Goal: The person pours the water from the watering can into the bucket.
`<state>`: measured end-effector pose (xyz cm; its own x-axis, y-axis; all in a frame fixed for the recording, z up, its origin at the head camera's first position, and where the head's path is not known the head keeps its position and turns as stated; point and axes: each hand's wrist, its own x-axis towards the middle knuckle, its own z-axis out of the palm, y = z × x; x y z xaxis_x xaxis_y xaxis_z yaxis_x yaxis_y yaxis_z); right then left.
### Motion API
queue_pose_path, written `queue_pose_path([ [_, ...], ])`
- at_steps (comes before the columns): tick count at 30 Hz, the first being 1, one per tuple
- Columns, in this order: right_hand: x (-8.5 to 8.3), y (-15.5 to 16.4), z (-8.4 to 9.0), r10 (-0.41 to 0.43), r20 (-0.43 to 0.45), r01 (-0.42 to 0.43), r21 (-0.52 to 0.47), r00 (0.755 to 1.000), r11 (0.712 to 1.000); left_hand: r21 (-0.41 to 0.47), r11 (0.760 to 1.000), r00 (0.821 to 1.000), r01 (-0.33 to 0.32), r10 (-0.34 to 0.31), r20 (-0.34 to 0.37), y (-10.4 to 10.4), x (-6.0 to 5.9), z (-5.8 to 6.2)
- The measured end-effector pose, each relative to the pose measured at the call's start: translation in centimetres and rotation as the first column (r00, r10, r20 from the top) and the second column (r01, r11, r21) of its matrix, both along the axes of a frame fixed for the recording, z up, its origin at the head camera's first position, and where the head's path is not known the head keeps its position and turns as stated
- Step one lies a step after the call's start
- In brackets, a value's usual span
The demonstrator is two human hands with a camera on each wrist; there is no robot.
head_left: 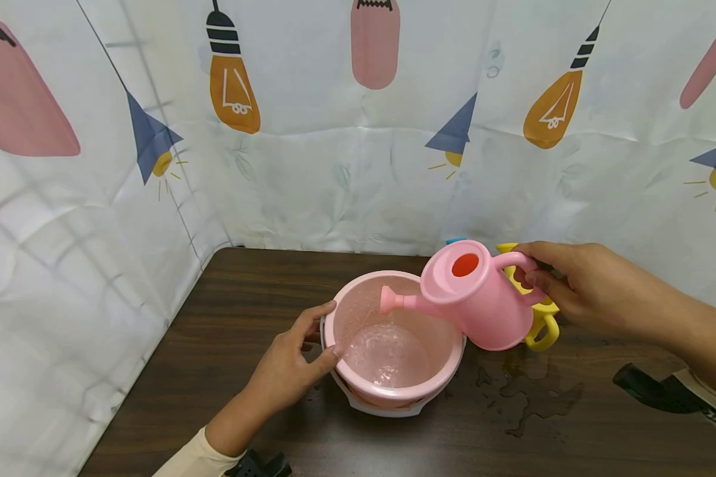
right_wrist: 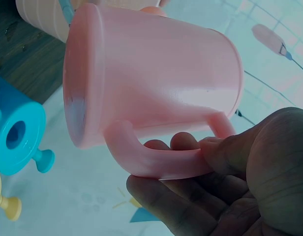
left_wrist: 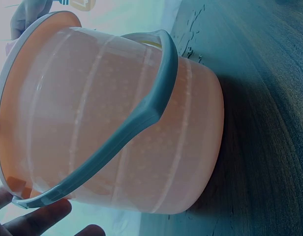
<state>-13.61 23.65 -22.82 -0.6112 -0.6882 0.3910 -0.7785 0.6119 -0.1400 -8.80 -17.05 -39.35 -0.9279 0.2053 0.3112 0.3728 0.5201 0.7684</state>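
Note:
A pink watering can [head_left: 483, 298] is tilted over a pink bucket [head_left: 394, 394], its spout [head_left: 402, 301] inside the bucket's rim. My right hand [head_left: 585, 285] grips the can by its handle [right_wrist: 161, 163], fingers curled round it. Rippled water [head_left: 388, 354] covers the bucket's bottom. At the bucket's left side, my left hand [head_left: 289, 361] holds the rim, its thumb on the near part and index fingertip farther back. The left wrist view shows the bucket's grey carrying handle [left_wrist: 141, 115] hanging down its side.
Behind the pink can stand a yellow watering can [head_left: 543, 328] and a blue watering can [right_wrist: 18, 128], both partly hidden in the head view. Spilled water [head_left: 539, 397] lies on the dark wooden table [head_left: 250, 285] right of the bucket. A patterned white curtain [head_left: 310, 185] hangs behind.

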Motion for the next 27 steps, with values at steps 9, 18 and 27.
queue_pose_path([
  [9, 0.03, -0.05, 0.04, 0.003, 0.011, -0.003, -0.007, 1.000, 1.000, 0.003, 1.000, 1.000, 0.007, -0.007, 0.009, -0.05, -0.02, 0.04],
  [18, 0.20, -0.06, 0.14, -0.026, 0.035, 0.027, -0.001, 0.999, 1.000, 0.001, 1.000, 1.000, 0.006, -0.006, 0.009, -0.02, -0.06, -0.06],
  [27, 0.21, -0.11, 0.18, -0.021, 0.050, 0.022, -0.008, 0.999, 1.000, 0.000, 1.000, 1.000, 0.005, -0.005, 0.010, 0.01, -0.03, -0.07],
])
